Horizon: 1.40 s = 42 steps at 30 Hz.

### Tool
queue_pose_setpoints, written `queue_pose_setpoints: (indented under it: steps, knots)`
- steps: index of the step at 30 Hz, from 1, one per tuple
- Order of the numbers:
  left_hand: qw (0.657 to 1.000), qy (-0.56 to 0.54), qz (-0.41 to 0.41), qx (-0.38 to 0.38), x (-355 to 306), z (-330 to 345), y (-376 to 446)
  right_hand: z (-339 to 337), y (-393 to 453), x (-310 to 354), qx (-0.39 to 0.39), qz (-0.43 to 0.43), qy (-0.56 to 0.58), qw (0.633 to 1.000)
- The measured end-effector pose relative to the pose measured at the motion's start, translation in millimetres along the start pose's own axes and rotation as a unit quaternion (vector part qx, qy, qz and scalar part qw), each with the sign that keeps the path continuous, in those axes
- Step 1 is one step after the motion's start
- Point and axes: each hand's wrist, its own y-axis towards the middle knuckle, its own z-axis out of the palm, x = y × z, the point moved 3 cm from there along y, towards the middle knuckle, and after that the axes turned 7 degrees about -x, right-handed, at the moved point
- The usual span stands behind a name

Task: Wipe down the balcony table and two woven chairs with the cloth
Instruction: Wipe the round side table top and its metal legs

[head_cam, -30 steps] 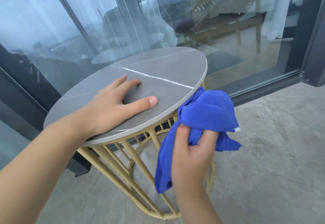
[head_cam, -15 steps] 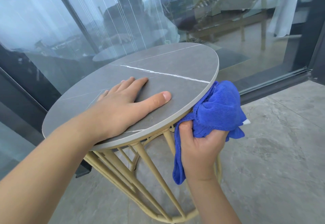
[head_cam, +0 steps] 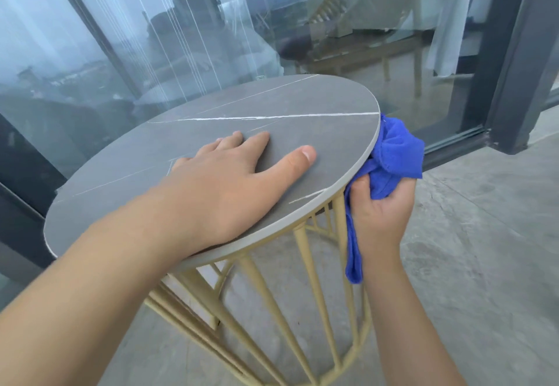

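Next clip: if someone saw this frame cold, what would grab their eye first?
Probably the bright blue cloth, bunched in the right hand and pressed against the right edge of the round grey table. Next, the left hand lying flat with fingers spread on the tabletop, near its front. Then the pale yellow rod frame under the top, and the glass wall behind with its reflections.
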Motion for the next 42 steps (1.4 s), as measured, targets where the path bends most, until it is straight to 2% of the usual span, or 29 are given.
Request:
queue_pose_setpoints:
  steps: [5, 9, 14, 22, 25, 29, 33, 42]
  knots:
    - [0.998, 0.026, 0.041, -0.026, -7.4, 4.5, 5.4, -8.5, 32.6, -4.2, 0.019, 0.050, -0.022, 0.998]
    - [0.998, 0.009, 0.042, -0.044, -10.4, 6.4, 7.1, -19.0, 41.4, 3.8, -0.044, 0.090, 0.024, 0.995]
    - [0.998, 0.005, 0.037, -0.043, -13.5, 5.3, 5.8, -35.2, 47.9, 21.1, -0.098, 0.101, 0.042, 0.989]
    - [0.998, -0.018, 0.030, -0.046, -14.9, 4.8, 2.5, -27.7, 36.5, 43.3, -0.024, 0.143, 0.045, 0.988]
    - [0.998, -0.040, 0.021, -0.047, -17.3, 5.5, -0.5, -16.9, 19.9, 39.3, 0.010, 0.108, -0.013, 0.994]
    - [0.997, -0.051, 0.024, -0.045, -19.6, 4.9, -3.8, -5.5, -10.9, 37.2, -0.040, 0.059, -0.072, 0.995]
    - [0.997, -0.060, 0.026, -0.045, -20.2, 4.8, -4.3, -9.8, -16.7, 22.2, -0.075, 0.068, -0.087, 0.991]
    - [0.996, -0.079, 0.017, -0.049, -19.8, 6.7, -4.5, -37.5, -43.2, -25.1, -0.077, 0.112, -0.126, 0.983]
